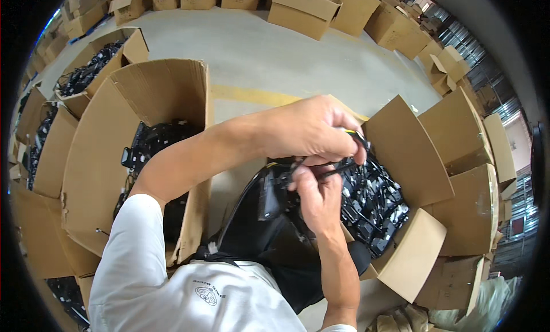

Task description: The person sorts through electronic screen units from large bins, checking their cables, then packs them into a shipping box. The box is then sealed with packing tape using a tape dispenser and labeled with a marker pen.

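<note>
Over my lap, both hands work on a bundle of black cable (338,169) with a flat black plastic piece (268,200) hanging from it. My left hand (321,128) is closed round the upper part, where a short yellow stretch shows beside the fingers. Just below it, my right hand (319,201) pinches the cable with fingers pressed together. Part of the bundle is hidden behind the fingers. To the right stands an open cardboard box (408,151) filled with black cables and small connectors (375,203).
At my left a tall open carton (91,177) holds black parts (163,138). More cartons with black cables (91,68) stand further left. Along the far side runs a row of cardboard boxes (303,14). A yellow line (252,95) crosses the grey floor. Clear plastic sheeting (492,303) lies at the lower right.
</note>
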A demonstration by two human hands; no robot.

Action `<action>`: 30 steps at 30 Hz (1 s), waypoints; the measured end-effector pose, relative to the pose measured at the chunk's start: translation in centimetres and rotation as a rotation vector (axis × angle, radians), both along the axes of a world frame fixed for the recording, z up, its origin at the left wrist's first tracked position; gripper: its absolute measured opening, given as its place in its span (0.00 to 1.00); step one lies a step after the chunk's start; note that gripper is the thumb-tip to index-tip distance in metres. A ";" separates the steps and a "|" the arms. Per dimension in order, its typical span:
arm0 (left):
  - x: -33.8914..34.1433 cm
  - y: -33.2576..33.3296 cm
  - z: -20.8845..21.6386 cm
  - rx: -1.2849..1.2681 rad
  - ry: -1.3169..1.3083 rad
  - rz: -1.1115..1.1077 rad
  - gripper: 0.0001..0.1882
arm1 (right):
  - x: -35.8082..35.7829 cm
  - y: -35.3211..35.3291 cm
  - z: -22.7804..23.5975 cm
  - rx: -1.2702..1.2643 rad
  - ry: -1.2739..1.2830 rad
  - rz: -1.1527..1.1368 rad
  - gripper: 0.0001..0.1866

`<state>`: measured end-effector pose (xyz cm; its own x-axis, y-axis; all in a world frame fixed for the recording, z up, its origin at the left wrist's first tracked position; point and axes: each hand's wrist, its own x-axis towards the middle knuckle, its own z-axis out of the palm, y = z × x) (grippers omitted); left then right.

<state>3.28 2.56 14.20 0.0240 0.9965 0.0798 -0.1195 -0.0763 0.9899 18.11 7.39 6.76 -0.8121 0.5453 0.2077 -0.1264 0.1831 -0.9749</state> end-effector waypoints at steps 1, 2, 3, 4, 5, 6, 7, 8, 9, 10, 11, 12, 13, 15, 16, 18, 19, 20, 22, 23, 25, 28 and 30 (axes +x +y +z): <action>0.5 0.9 -0.2 0.032 0.019 -0.027 0.11 | 0.5 0.1 0.5 -0.078 -0.016 -0.100 0.06; 1.0 1.8 -0.1 0.046 0.005 -0.032 0.11 | 1.2 0.8 0.3 -0.053 0.005 -0.173 0.06; 1.4 2.5 0.0 0.018 -0.042 -0.078 0.11 | 1.8 1.7 -0.1 -0.027 0.026 -0.245 0.05; 1.8 3.2 0.1 -0.010 -0.086 -0.128 0.11 | 2.2 2.4 -0.5 -0.023 0.068 -0.300 0.05; 2.1 4.0 0.1 0.004 -0.096 -0.137 0.11 | 2.6 3.1 -0.9 -0.019 0.112 -0.355 0.05; 2.3 4.9 -0.1 0.081 -0.089 -0.170 0.12 | 2.9 3.9 -1.2 -0.043 0.143 -0.418 0.06; 2.3 5.9 -0.5 0.162 -0.081 -0.206 0.14 | 3.6 5.0 -1.2 -0.025 0.190 -0.403 0.07; 2.0 6.8 -1.0 0.206 -0.116 -0.248 0.19 | 4.1 5.8 -1.1 -0.054 0.190 -0.430 0.07; 2.1 7.8 -1.5 0.378 -0.209 -0.151 0.21 | 4.5 6.3 -0.9 -0.084 0.192 -0.458 0.07; 1.5 8.3 -1.6 0.405 -0.365 -0.107 0.22 | 4.2 6.5 -0.5 -0.070 0.199 -0.513 0.11; 0.4 8.7 -1.8 0.428 -0.522 -0.067 0.23 | 4.5 6.7 -0.3 -0.053 0.201 -0.528 0.11; -1.0 9.2 -2.7 0.473 -0.469 0.107 0.23 | 4.9 7.0 0.0 -0.085 0.207 -0.554 0.12; -2.5 9.5 -4.1 0.515 -0.412 0.290 0.23 | 5.1 7.1 0.3 -0.120 0.213 -0.571 0.13; -4.3 11.1 -9.1 0.421 -0.588 0.467 0.20 | 6.4 8.4 0.8 -0.191 0.314 -0.553 0.12; -4.0 12.1 -12.5 0.318 -0.594 0.427 0.20 | 6.4 8.6 1.5 -0.255 0.366 -0.587 0.12; -0.3 13.7 -19.5 0.174 -0.594 0.204 0.25 | 6.1 8.9 2.8 -0.420 0.466 -0.626 0.11; 3.4 13.3 -22.3 0.126 -0.586 0.016 0.29 | 6.2 9.0 3.0 -0.413 0.465 -0.628 0.11; 7.2 12.0 -23.0 0.227 -0.289 0.054 0.33 | 6.6 9.2 3.1 -0.415 0.495 -0.620 0.11; 12.1 9.0 -21.5 -0.055 -0.987 -0.294 0.27 | 7.8 9.4 2.8 -0.420 0.516 -0.616 0.12; 13.1 8.7 -21.7 -0.056 -0.993 -0.290 0.27 | 8.5 10.2 1.9 -0.395 0.501 -0.551 0.12; 14.5 8.4 -21.8 0.027 -1.129 -0.379 0.27 | 9.4 10.8 1.2 -0.343 0.467 -0.427 0.12; 15.0 7.5 -21.3 -0.037 -1.260 -0.325 0.26 | 10.7 10.7 1.9 -0.276 0.425 -0.616 0.09; 15.1 6.7 -20.8 -0.158 -1.370 -0.271 0.24 | 11.7 11.1 2.0 -0.212 0.470 -0.611 0.07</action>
